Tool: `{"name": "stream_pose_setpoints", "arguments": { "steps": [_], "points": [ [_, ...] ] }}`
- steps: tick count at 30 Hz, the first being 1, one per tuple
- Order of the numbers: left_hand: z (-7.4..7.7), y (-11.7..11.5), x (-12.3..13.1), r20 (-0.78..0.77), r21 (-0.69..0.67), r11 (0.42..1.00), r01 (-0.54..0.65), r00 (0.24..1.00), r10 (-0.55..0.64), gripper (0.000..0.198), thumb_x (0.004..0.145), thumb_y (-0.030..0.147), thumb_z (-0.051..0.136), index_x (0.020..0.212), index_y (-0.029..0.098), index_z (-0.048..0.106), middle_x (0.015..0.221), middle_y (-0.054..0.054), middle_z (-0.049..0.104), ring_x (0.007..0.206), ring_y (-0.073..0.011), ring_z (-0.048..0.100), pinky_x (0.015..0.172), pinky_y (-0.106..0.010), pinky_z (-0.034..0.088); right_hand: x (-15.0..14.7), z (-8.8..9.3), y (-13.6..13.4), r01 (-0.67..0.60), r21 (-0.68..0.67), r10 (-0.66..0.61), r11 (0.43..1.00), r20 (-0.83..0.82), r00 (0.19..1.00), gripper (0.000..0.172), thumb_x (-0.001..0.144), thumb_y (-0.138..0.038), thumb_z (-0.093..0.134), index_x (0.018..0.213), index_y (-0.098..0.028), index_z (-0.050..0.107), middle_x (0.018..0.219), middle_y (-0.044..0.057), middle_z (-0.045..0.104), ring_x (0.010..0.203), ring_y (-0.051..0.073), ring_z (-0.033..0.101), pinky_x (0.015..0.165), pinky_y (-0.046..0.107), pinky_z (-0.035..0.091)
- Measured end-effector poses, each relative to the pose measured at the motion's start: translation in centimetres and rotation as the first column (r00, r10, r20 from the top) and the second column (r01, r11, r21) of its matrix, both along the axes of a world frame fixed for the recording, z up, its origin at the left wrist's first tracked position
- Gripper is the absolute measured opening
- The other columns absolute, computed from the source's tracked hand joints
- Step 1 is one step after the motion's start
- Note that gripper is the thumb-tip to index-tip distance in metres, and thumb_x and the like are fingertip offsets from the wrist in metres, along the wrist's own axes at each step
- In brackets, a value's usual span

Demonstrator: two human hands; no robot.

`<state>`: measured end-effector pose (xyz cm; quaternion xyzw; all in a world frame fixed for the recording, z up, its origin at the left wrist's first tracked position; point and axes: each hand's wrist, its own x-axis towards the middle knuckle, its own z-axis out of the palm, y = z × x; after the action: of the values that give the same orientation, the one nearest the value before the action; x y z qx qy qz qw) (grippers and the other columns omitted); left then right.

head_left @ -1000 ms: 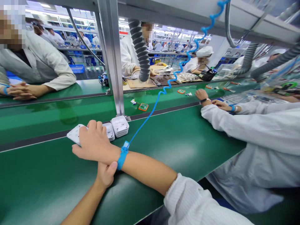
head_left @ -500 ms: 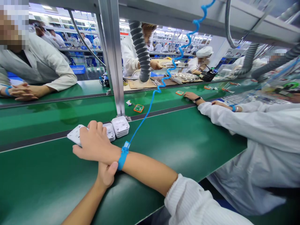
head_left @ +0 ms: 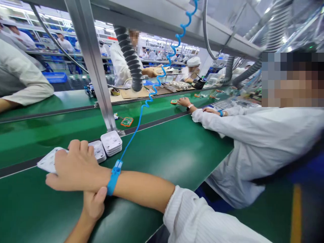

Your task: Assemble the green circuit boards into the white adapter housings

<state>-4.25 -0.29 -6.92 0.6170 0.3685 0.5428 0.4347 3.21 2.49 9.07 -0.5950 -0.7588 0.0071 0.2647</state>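
My right hand (head_left: 76,165) lies knuckles-up on the green bench, its fingers curled over a flat white plastic cover (head_left: 47,162). A blue wrist strap (head_left: 113,177) with a coiled blue cord (head_left: 149,98) circles that wrist. My left hand (head_left: 93,202) sits under the right wrist with its thumb pressed against the strap; its other fingers are hidden. Just beyond my right hand are two small stacks of white covers (head_left: 111,142), touching each other.
A metal post (head_left: 93,67) stands behind the stacks. A small orange circuit board (head_left: 127,121) lies on the conveyor belt (head_left: 63,125). A person in white (head_left: 253,135) leans on the bench at right, one hand by another board (head_left: 174,101). Other workers sit across the line.
The view has swung to the right, showing more of the person beside me. That person's hand has reached out along the belt. My two hands have kept their pose.
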Motion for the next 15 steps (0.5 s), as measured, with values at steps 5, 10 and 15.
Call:
{"name": "stream_pose_setpoints", "arguments": {
  "steps": [5,10,15],
  "points": [
    [0.5,-0.1,0.3,0.034,-0.006,1.0,-0.008,0.999,0.009,0.058,0.073,0.065,0.07,0.103,0.015,0.075,0.096,-0.01,0.078,0.11,-0.0344,0.07,0.104,-0.044,0.055,0.1,-0.2,0.2,-0.046,-0.02,0.046,0.999,-0.007,0.999,0.04,0.085,-0.052,0.055,0.105,-0.016,0.058,0.108,0.013,0.054,0.096,0.029,0.052,0.076,0.038,0.047],
    [1.6,-0.8,0.8,0.016,-0.021,1.0,-0.005,1.0,0.005,0.06,0.071,0.068,0.068,0.098,0.014,0.078,0.102,-0.013,0.079,0.104,-0.0354,0.072,0.097,-0.045,0.058,-0.1,-0.6,0.0,-0.018,-0.009,0.017,1.0,-0.017,1.0,0.037,0.086,-0.047,0.057,0.107,-0.017,0.058,0.111,0.012,0.052,0.101,0.029,0.049,0.081,0.041,0.048],
    [2.5,-1.5,1.0,-0.004,-0.017,1.0,0.026,1.0,-0.026,0.057,0.074,0.066,0.067,0.095,0.014,0.078,0.096,-0.013,0.079,0.098,-0.0344,0.074,0.094,-0.045,0.06,-0.3,-0.7,-0.2,-0.038,0.01,0.039,0.999,-0.021,0.999,0.033,0.087,-0.042,0.057,0.106,-0.015,0.058,0.11,0.013,0.049,0.1,0.029,0.049,0.08,0.042,0.048]
  ]
}}
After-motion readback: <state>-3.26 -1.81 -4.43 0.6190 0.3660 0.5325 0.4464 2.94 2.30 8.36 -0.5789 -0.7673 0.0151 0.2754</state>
